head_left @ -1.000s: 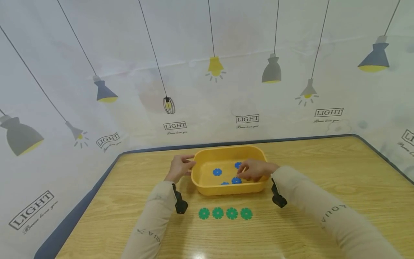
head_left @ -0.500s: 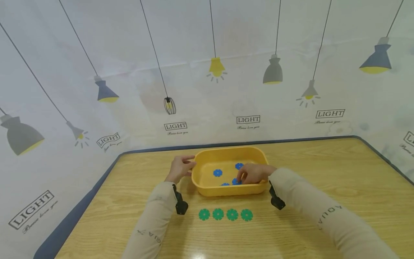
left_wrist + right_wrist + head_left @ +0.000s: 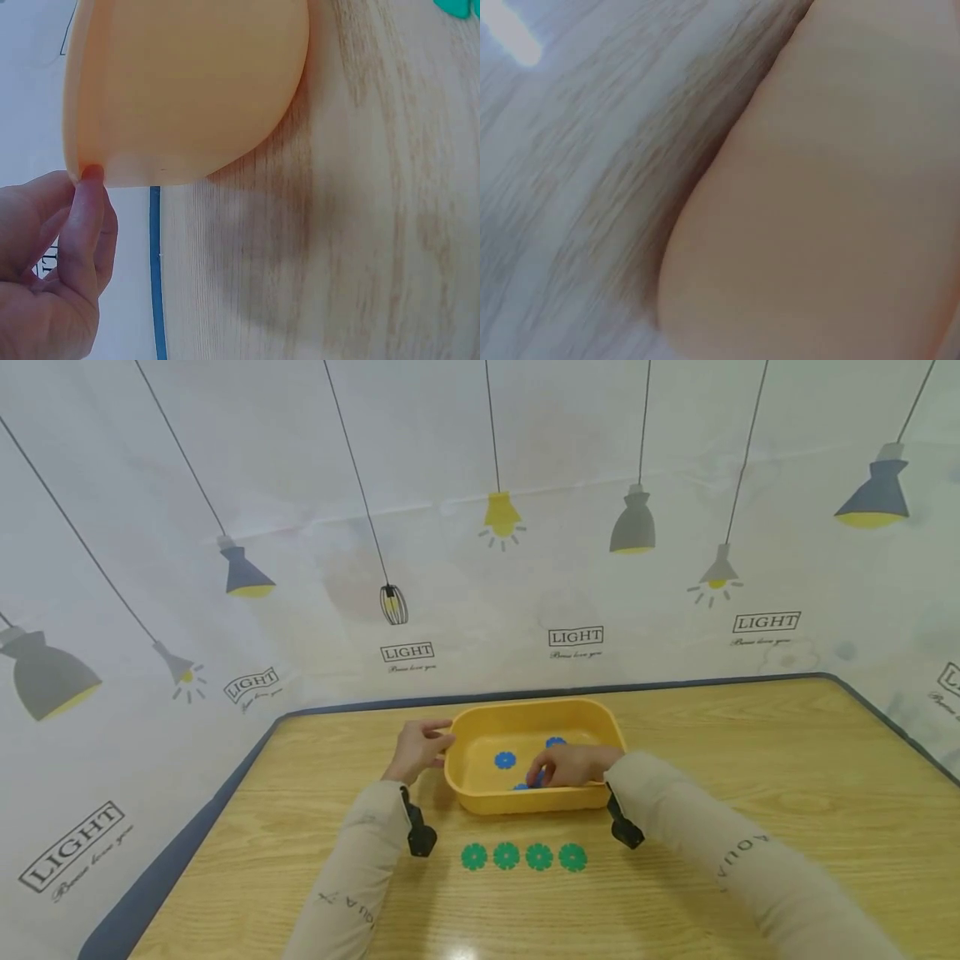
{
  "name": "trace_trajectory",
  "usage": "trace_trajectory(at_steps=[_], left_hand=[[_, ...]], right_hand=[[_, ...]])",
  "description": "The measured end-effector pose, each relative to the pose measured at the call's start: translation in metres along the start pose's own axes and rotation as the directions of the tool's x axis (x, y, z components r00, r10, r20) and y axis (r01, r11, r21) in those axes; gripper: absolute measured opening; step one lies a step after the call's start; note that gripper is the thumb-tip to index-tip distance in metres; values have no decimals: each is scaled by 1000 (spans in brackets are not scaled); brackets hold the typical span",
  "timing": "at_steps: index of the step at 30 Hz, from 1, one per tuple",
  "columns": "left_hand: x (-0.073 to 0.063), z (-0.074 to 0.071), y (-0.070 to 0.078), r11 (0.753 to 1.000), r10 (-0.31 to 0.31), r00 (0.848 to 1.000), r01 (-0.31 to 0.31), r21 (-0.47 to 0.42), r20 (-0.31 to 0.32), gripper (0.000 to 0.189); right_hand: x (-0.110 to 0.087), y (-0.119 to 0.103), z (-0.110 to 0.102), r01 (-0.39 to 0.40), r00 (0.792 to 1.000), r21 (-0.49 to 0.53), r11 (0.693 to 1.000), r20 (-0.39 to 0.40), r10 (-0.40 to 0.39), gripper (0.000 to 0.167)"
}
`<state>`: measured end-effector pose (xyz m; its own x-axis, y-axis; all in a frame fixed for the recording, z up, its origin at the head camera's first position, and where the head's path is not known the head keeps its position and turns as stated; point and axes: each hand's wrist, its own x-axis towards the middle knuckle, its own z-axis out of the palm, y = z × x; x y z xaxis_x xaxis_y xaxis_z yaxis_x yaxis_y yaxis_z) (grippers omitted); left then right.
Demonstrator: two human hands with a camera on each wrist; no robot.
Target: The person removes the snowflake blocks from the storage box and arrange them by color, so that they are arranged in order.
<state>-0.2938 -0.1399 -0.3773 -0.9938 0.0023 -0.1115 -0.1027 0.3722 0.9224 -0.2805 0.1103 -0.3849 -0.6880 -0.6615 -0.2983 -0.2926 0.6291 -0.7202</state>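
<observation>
My left hand [image 3: 417,752] pinches the left end of a yellow plastic basin [image 3: 495,802], and the left wrist view shows the fingers [image 3: 86,225] at its rim. My right hand [image 3: 572,766] reaches down inside the basin, fingers bent toward the floor. At its fingertips is a blue snowflake disc [image 3: 537,778], partly covered; whether it is pinched cannot be seen. Other blue discs lie nearby: one at left [image 3: 505,761], one behind the hand [image 3: 556,742], and one by the front wall [image 3: 521,787]. Only the basin's outer wall [image 3: 802,210] and table fill the right wrist view.
In front of the basin, several green snowflake discs [image 3: 506,856] lie in a row on the wooden table [image 3: 300,860]. Behind the table's dark back edge [image 3: 360,704] stands a wall printed with lamps.
The right hand has moved left and lower inside the basin, over the blue discs near the front wall. The blue disc at its fingertips appears further left. The left hand has stayed at the rim.
</observation>
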Motion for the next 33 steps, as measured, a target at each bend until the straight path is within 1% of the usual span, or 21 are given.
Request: trace_trajectory(at_steps=[5, 12, 17, 24, 33], left_hand=[[0, 1, -1, 1000, 5, 1000, -5, -1, 1, 36], [0, 2, -1, 1000, 24, 1000, -24, -3, 5, 36], [0, 2, -1, 1000, 13, 1000, -13, 1, 5, 36], [0, 0, -1, 1000, 13, 1000, -13, 12, 3, 36], [0, 0, -1, 1000, 28, 1000, -28, 12, -1, 36]], right_hand=[[10, -7, 6, 22, 999, -15, 1000, -29, -22, 21], [22, -11, 11, 60, 997, -20, 998, -44, -61, 20], [29, -13, 14, 88, 994, -31, 996, -57, -90, 21], [40, -20, 19, 109, 991, 0, 994, -72, -109, 21], [50, -26, 24, 161, 986, -52, 986, -40, -163, 21]])
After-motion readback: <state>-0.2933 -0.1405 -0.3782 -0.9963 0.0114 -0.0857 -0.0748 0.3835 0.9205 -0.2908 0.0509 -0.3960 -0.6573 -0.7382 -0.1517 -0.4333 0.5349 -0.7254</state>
